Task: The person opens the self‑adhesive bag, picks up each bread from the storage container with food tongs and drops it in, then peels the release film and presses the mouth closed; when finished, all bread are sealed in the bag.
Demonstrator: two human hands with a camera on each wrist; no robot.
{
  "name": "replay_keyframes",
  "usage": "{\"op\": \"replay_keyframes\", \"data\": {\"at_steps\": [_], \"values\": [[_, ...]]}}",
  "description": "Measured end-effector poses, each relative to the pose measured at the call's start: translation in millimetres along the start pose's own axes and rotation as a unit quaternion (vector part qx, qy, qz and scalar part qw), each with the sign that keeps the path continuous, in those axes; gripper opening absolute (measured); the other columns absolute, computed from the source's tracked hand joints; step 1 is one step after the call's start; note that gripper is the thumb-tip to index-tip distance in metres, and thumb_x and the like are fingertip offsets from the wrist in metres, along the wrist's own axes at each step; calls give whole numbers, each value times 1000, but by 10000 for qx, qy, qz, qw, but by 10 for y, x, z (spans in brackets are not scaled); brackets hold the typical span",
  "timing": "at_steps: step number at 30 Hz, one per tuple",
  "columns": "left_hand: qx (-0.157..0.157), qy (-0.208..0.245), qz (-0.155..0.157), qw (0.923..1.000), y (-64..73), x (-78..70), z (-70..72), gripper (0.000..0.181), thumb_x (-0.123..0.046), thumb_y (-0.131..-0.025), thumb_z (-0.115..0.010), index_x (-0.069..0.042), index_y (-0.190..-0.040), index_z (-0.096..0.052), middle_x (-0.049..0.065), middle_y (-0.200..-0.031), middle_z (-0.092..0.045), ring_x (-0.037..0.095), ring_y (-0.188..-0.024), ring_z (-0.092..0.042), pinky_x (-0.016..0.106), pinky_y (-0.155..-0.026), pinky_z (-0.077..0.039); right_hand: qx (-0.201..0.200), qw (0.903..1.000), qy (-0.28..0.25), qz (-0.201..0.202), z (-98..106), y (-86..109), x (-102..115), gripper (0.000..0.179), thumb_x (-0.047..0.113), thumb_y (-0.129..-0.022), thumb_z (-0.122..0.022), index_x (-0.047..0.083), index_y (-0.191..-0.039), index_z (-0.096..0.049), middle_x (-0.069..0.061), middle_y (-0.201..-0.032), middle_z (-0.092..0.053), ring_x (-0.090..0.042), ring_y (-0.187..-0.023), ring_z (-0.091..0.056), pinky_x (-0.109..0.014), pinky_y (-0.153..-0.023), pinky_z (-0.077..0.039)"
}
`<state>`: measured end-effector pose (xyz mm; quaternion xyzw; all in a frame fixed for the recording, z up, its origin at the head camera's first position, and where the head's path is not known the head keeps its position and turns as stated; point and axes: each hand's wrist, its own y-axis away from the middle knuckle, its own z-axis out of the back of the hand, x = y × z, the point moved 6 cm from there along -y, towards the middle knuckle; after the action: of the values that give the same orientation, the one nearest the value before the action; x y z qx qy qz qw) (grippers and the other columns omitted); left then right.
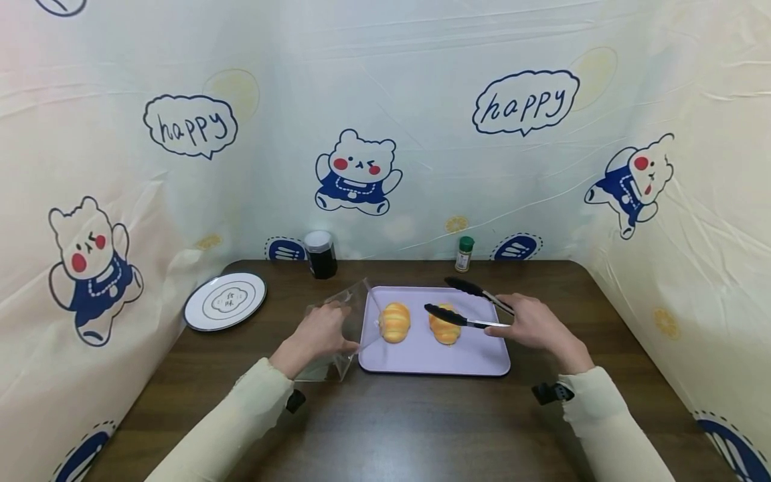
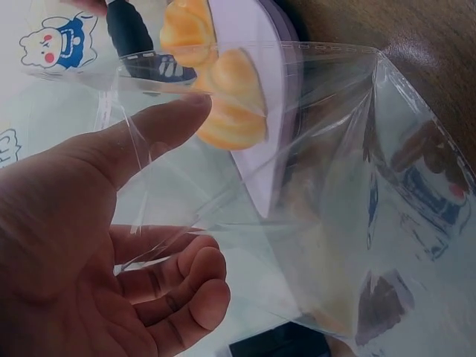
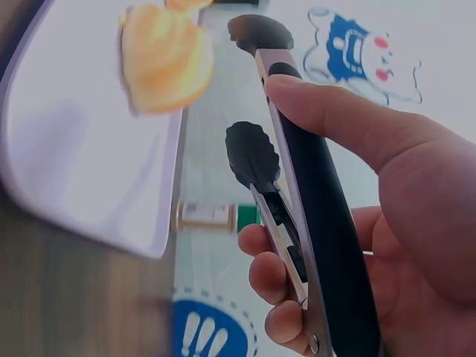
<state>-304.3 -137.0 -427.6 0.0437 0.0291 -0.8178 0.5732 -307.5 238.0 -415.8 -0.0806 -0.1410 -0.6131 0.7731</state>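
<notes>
My left hand (image 1: 322,331) holds a clear plastic bag (image 1: 325,368) at the tray's left edge. In the left wrist view, its film (image 2: 312,171) stretches past the thumb and curled fingers; exact contact is hard to tell through the glare. With my right hand (image 1: 533,325) I grip metal tongs (image 3: 320,201) with black handles and tips. The tongs' arms are spread apart, one tip over the right bread roll (image 1: 446,331). Another striped yellow roll (image 1: 395,323) lies on the lilac tray (image 1: 421,358), close to the bag's mouth.
A white plate (image 1: 225,318) with a dark rim lies at the table's left. At the back stand a dark jar (image 1: 321,258) with a pale lid and a small green-capped bottle (image 1: 464,254). Printed cloth (image 1: 421,80) walls the table's back and sides.
</notes>
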Motion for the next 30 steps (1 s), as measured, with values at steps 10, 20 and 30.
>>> {"op": "replay_keyframes", "data": {"at_steps": [10, 20, 30], "values": [[-46, -11, -24, 10000, 11, 1, 2, 72, -52, -71, -86, -5, -122, -67, 15, -117, -69, 29, -100, -67, 58, -92, -52, 181, 9976, 157, 650, -132, -105, 400, 82, 53, -80, -78, 2, -140, -55, -24, -139, -58, -41, -123, -59, -58, -102, -48], [2, 122, -79, 9999, 5, -7, -17, 76, -49, -72, -86, -2, -128, -64, 17, -125, -67, 32, -108, -66, 54, -93, -54, 322, 9939, 233, 1024, -268, -256, 680, 77, 52, -76, -83, 4, -133, -63, -15, -129, -68, -28, -109, -65, -51, -98, -53], [-67, 79, -125, 9999, 6, -24, -14, 76, -47, -71, -88, -1, -127, -65, 17, -123, -68, 32, -107, -67, 51, -90, -56, 402, 9939, 312, 979, -333, -284, 741, 77, 52, -75, -83, 6, -133, -63, -13, -128, -68, -19, -95, -60, -47, -94, -54]]}}
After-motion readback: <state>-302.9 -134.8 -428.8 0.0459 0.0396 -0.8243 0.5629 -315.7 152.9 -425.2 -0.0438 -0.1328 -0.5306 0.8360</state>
